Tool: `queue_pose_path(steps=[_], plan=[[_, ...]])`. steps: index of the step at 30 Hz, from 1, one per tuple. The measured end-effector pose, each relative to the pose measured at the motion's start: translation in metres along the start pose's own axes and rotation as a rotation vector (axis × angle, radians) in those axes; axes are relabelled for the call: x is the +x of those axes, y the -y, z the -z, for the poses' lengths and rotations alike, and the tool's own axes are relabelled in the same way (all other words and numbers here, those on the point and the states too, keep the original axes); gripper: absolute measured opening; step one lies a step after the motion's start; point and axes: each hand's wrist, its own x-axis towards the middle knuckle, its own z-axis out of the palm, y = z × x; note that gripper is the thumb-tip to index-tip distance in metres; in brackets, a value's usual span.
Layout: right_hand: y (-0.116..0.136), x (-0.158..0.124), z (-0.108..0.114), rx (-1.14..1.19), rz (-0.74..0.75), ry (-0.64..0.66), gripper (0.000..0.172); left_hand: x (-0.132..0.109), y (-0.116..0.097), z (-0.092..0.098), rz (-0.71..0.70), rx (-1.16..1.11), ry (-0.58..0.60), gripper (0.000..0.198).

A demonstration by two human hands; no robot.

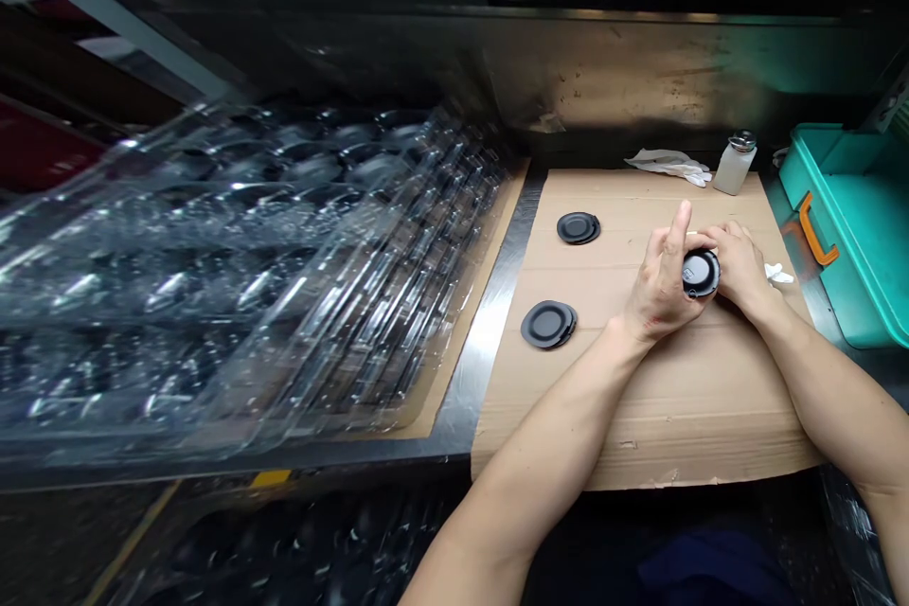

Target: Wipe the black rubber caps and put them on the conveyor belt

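Note:
A round black plastic part (701, 273) with a raised rim is held between both hands above the cardboard sheet (682, 417). My left hand (664, 289) is closed around its left side, with the index finger pointing up. My right hand (739, 265) grips the part's far right edge, its fingertips partly hidden behind it. Two similar round black parts lie flat on the cardboard to the left: one farther back (578, 228) and one nearer (549, 325), each with a small tab on its right side.
Stacked clear plastic trays (284, 256) holding dark round parts cover the left of the bench. At the back stand a metal-capped bottle (736, 163) and a white cloth (668, 165). A teal bin (852, 284) with an orange handle (816, 232) is at the right; a white scrap (779, 274) lies near my right wrist.

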Motion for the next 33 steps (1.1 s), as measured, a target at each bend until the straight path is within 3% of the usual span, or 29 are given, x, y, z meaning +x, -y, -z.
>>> queue_pose_path(steps=[7, 10, 13, 16, 20, 23, 26, 29, 33], plan=[[-0.001, 0.002, -0.005, -0.025, 0.008, -0.013, 0.032, 0.003, -0.002, 0.004, 0.172, -0.185, -0.044, 0.066], [-0.002, 0.004, -0.01, -0.03, -0.014, -0.056, 0.034, 0.005, 0.007, 0.012, 0.298, -0.038, 0.014, 0.051], [-0.002, 0.004, -0.014, -0.029, -0.016, -0.075, 0.035, 0.007, 0.017, 0.021, 0.346, 0.151, -0.001, 0.04], [-0.002, 0.005, -0.015, -0.031, -0.016, -0.073, 0.034, 0.008, 0.02, 0.029, 0.316, 0.264, -0.015, 0.053], [-0.001, 0.004, -0.014, -0.027, -0.016, -0.067, 0.034, 0.004, 0.017, 0.038, 0.314, 0.317, 0.1, 0.082], [0.0, 0.003, -0.014, -0.028, -0.013, -0.062, 0.033, 0.0, 0.014, 0.038, 0.299, 0.343, 0.182, 0.07], [0.001, 0.002, -0.013, -0.025, -0.015, -0.059, 0.033, 0.0, 0.012, 0.045, 0.283, 0.34, 0.189, 0.067], [0.003, 0.002, -0.013, -0.011, -0.027, -0.04, 0.032, 0.011, 0.012, 0.075, 0.288, 0.465, 0.136, 0.079], [0.006, 0.002, -0.012, 0.005, -0.025, -0.025, 0.031, 0.038, 0.024, 0.139, 0.384, 0.716, 0.09, 0.096]])
